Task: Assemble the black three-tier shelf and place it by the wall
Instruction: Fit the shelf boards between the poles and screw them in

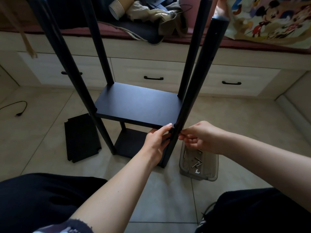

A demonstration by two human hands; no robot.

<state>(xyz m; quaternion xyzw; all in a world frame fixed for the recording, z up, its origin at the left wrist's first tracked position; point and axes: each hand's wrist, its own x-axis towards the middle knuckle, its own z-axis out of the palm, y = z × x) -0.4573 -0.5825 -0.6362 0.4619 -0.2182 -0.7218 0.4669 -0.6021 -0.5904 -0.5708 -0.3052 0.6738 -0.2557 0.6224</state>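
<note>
Shelf point(134, 105) stands on floor point(42, 128) w/ four black poles point(202, 68) up, two boards fitted; both hands at near right pole, at middle board's front corner; left hand point(157, 138) grips board edge, thumb on top, fingers curled under; right hand point(196, 137) pinches sth small against pole, can't tell what; spare board point(80, 137) flat on floor to left; clear tub point(199, 165) of screws just right of pole; no readable writing.

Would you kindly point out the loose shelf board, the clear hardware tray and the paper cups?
loose shelf board point(81, 137), head view, middle of its top face
clear hardware tray point(211, 176), head view, near rim
paper cups point(117, 8), head view, stack's side
</note>
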